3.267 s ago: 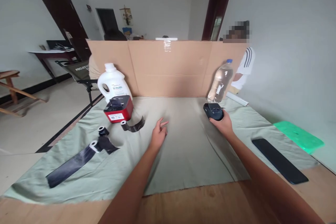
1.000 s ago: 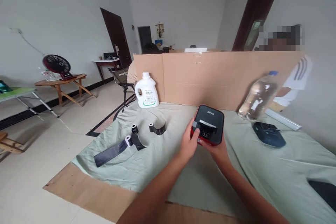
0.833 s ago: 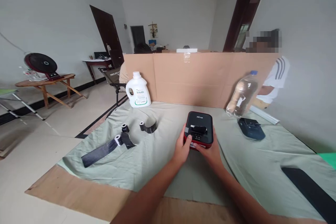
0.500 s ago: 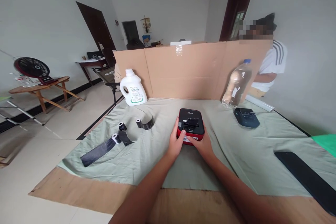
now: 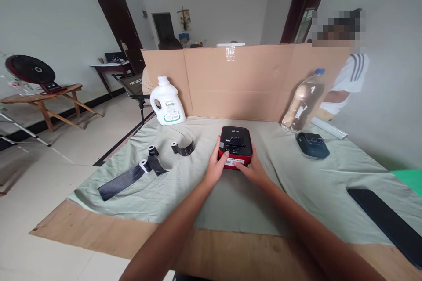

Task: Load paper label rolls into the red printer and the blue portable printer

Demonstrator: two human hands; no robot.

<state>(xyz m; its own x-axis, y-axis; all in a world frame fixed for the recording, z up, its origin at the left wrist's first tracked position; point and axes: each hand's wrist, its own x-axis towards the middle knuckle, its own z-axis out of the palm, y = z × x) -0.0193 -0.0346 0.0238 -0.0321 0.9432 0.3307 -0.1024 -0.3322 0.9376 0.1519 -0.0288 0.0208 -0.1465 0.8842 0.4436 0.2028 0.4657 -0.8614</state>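
Note:
A small label printer point(image 5: 236, 149), black on top and red around its sides, is held between my two hands over the middle of the cloth. My left hand point(image 5: 216, 164) grips its left side, thumb on the front edge. Around the right front corner, my right hand point(image 5: 255, 169) is closed, its thumb against the white label on the front. A dark strip sits on the printer's lid. To the left lie black ribbon rolls point(image 5: 144, 166), partly unwound, and another curled ribbon roll point(image 5: 183, 148). I cannot tell whether the printer touches the cloth.
A cardboard panel point(image 5: 234, 83) stands across the back. Before it are a white detergent jug point(image 5: 169, 103) and a large clear bottle point(image 5: 305, 101). A dark device point(image 5: 312, 145) and a long black object point(image 5: 384, 224) lie right. A person point(image 5: 346, 74) is behind the panel.
The printer has shifted slightly left, and more of its labelled front face shows. Both hands keep their hold. The whole view has also moved a little.

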